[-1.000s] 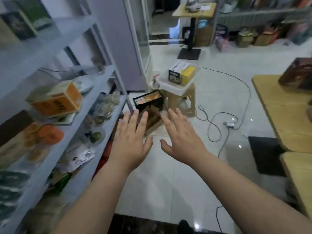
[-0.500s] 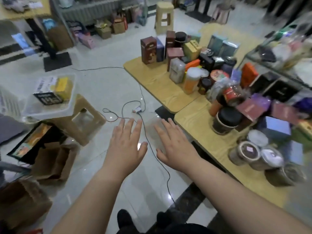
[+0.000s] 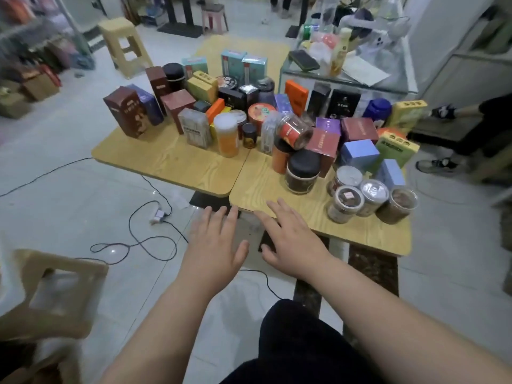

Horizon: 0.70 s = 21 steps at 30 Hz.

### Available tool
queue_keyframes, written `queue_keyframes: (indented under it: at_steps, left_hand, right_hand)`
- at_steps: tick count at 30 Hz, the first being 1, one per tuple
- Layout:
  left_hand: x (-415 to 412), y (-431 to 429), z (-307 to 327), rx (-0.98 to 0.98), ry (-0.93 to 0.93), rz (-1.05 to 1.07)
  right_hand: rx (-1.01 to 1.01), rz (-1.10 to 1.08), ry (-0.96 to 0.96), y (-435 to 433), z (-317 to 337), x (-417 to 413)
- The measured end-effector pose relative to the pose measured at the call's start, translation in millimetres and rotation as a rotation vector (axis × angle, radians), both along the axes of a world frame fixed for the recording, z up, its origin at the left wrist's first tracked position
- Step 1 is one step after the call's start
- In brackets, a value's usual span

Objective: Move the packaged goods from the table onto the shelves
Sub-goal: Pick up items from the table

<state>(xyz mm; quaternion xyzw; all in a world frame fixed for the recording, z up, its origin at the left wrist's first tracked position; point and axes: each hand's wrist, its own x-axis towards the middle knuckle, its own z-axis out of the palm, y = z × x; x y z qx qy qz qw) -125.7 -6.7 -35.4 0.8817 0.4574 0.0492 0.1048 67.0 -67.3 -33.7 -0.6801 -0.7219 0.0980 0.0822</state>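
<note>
I am holding both hands out in front of me, palms down. My left hand [image 3: 214, 245] is hovering over the floor tiles, fingers straight and slightly spread, gripping nothing. My right hand [image 3: 293, 239] is spread the same way, its fingertips overlapping the near edge of the right-hand table [image 3: 263, 187] — whether they are touching it I cannot tell. The packaged goods [image 3: 249, 112] are crowding both wooden tables at my 12 o'clock — boxes, tins and jars standing packed together. A black-lidded jar [image 3: 302, 173] is sitting at 12 o'clock from my right hand, three clear tubs [image 3: 371, 200] at 2 o'clock. A cable [image 3: 144, 239] is trailing over the floor at 9 o'clock.
</note>
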Motion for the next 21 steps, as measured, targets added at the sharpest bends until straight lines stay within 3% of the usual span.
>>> queue_keyframes:
  at_steps: [7, 17, 21]
  left_hand:
    - [53.2, 51.8, -11.7, -0.051, 0.032, -0.120]
    - [132.1, 165.5, -13.0, -0.145, 0.095, -0.041]
    - [153.0, 192.5, -20.8, -0.111, 0.124, -0.059]
  right_hand:
    - [-0.037, -0.123, 0.024, 42.6, -17.9, 55.4]
    - [0.083, -0.274, 0.116, 188.4, -16.5, 161.4]
    - [0.014, -0.324, 0.060, 244.8, -2.6, 186.2]
